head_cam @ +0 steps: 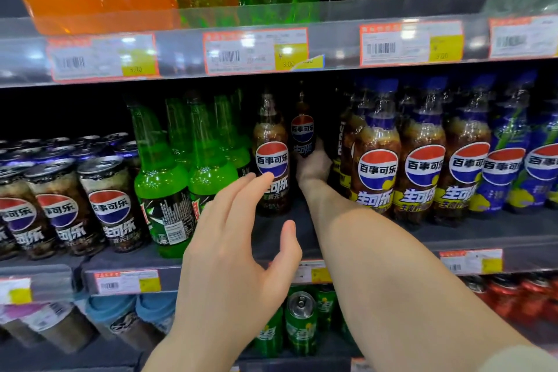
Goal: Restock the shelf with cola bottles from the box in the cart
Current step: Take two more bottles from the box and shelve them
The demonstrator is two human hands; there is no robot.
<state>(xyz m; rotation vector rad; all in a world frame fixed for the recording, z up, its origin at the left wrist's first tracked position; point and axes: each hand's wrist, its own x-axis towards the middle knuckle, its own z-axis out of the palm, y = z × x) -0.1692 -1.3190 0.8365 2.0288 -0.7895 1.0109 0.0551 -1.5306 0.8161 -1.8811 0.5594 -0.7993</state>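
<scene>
My right hand (312, 169) reaches deep into the middle shelf (453, 235) and grips the base of a dark cola bottle (303, 130) standing far back. One more cola bottle (271, 154) with a red, white and blue logo stands upright in front, just left of that arm. My left hand (238, 251) hovers open before the shelf edge, fingers spread, fingertips close to the front bottle's label without gripping it. The cart and its box are out of view.
Green bottles (163, 178) stand left of the cola gap, cola cans (108, 205) further left. A row of blue-capped cola bottles (422, 160) fills the right. Orange and green bottles sit on the upper shelf (271, 21). Green cans (302, 323) stand on the lower shelf.
</scene>
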